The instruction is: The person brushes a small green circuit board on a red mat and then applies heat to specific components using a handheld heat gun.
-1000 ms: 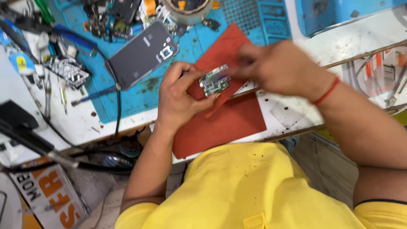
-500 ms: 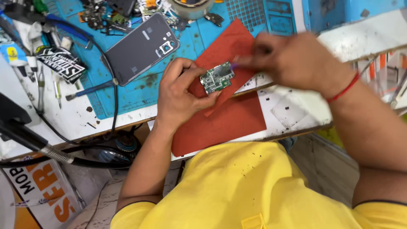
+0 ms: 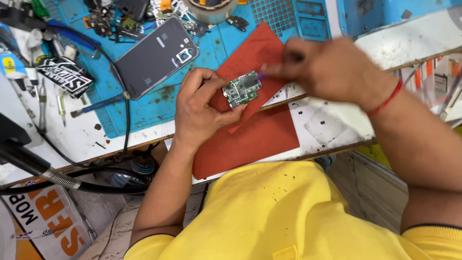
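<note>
My left hand (image 3: pixel 199 113) holds a small green circuit board (image 3: pixel 242 89) between thumb and fingers, above a red mat (image 3: pixel 250 130). My right hand (image 3: pixel 332 72), blurred with motion and wearing a red thread at the wrist, pinches a thin purple-tipped tool (image 3: pixel 261 75) whose tip touches the board's upper right corner. A grey phone back cover (image 3: pixel 155 57) lies face down on the blue work mat (image 3: pixel 159 98) just left of my left hand.
Small phone parts and a tape roll (image 3: pixel 211 8) crowd the far edge of the blue mat. Screwdrivers (image 3: pixel 94 105) and tweezers lie at the left. A black cable (image 3: pixel 126 110) and a flexible hose (image 3: pixel 53 175) run off the bench's near left edge.
My right hand has shifted slightly right and its tool tip sits at the board's corner. The left hand keeps the board in nearly the same place.
</note>
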